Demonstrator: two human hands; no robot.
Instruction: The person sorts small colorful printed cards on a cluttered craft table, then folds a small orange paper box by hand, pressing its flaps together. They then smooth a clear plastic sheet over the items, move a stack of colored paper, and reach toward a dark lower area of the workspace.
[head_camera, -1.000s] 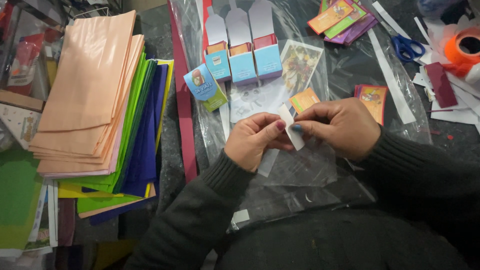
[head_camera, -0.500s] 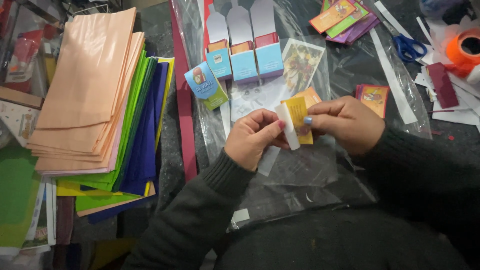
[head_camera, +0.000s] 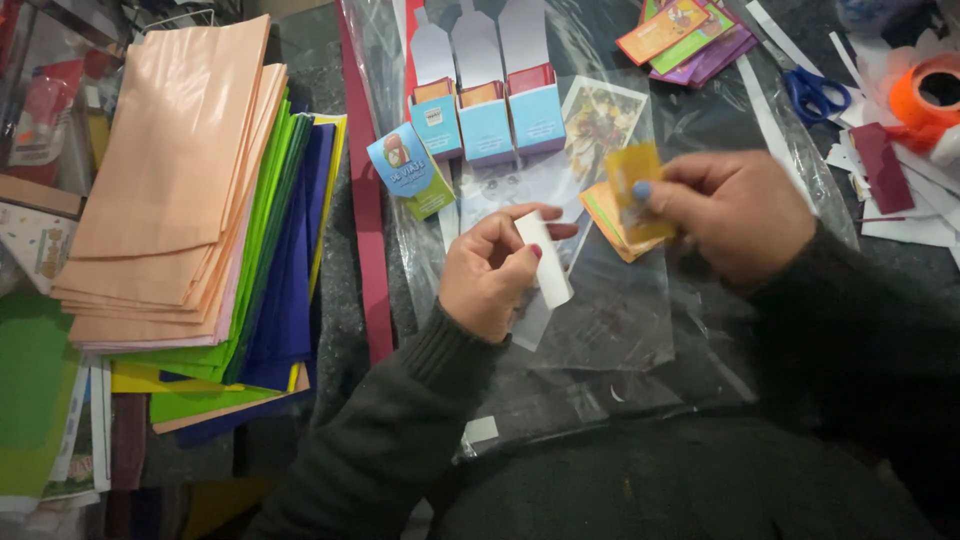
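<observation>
While the left hand (head_camera: 490, 275) pinches a white strip (head_camera: 545, 262) just left of the clear bag (head_camera: 610, 320), the right hand (head_camera: 735, 215) grips a yellow card (head_camera: 634, 180) by its lower edge — upright, above the bag and over an orange card stack (head_camera: 612, 215). Half a second ago both hands met at the card; now they are apart — the strip has come away.

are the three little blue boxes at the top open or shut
Open: all three blue boxes stand in a row with their white lid flaps raised, showing orange and red insides.
</observation>
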